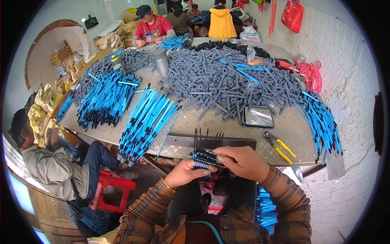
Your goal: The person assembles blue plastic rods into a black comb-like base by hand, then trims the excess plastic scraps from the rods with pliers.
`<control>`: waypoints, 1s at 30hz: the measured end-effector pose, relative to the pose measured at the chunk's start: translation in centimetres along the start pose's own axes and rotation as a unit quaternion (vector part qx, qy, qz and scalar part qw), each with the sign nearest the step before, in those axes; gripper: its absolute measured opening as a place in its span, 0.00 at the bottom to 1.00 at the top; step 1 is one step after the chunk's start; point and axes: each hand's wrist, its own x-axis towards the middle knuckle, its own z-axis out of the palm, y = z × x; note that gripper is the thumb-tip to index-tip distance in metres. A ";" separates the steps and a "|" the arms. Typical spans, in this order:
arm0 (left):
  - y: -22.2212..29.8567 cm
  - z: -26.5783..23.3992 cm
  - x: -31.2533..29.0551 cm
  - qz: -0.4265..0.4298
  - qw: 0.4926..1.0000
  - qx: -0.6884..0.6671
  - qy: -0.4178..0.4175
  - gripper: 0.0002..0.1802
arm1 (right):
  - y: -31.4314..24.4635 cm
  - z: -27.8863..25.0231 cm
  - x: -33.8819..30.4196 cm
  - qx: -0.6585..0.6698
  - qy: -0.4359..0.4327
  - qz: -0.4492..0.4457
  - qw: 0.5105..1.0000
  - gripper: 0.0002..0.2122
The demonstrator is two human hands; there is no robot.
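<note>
My left hand [185, 171] grips a short bundle of blue rods with black tips [202, 158], held level at the table's near edge. My right hand [239, 161] pinches the right end of the same bundle, where a thin rod sticks out. Just beyond the hands, a grey metal bar [227, 141] lies on the table, and thin black rods stand up through it. Both forearms wear a brown plaid sleeve.
A heap of grey plastic tubes [227, 81] fills the table's middle, with piles of blue rods [148, 118] to the left and along the right edge [323, 122]. Yellow-handled pliers [280, 147] lie to the right. A person [48, 162] sits at left by a red stool [113, 189]; others work at the far end.
</note>
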 end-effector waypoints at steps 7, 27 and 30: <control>0.2 0.0 -0.1 0.000 1.000 0.010 0.000 0.09 | 0.7 1.5 -0.2 0.042 0.026 0.007 0.999 0.11; 0.1 0.4 0.0 -0.011 1.000 0.007 -0.008 0.10 | 0.7 3.3 -1.4 0.173 0.080 0.043 0.981 0.13; 0.1 0.1 0.0 -0.009 1.000 0.001 -0.002 0.10 | 0.0 0.7 -0.3 0.112 0.002 0.063 0.992 0.14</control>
